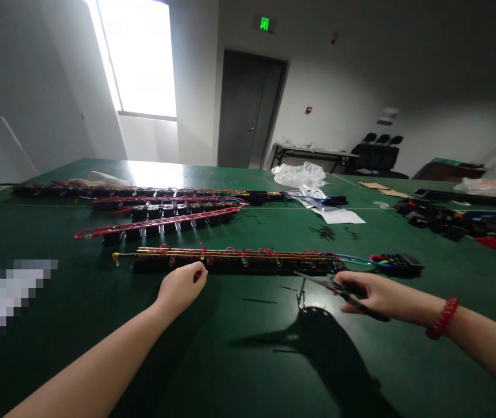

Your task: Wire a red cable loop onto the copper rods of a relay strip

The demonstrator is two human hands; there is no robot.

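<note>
A long black bar assembly [230, 261] with brass-coloured rods and red wires lies across the green table. My left hand [184, 284] is closed at the assembly's near edge, left of its middle; whatever its fingers hold, if anything, is hidden. My right hand [365, 293] is closed around dark-handled scissors [347, 296], whose slim point reaches left along the near edge of the bar. Thin black strips [260, 301] lie on the table between my hands. Blue, green and red wires run from the bar's right end to a black connector block [399, 265].
Farther back lie more wired bar assemblies [178, 217] with looping red wires. Clear plastic bags [302, 174], white paper [341, 216] and a heap of small black strips [326, 233] sit beyond the bar. Black parts [434, 217] are piled at the right. The green table [230, 377] extends toward me.
</note>
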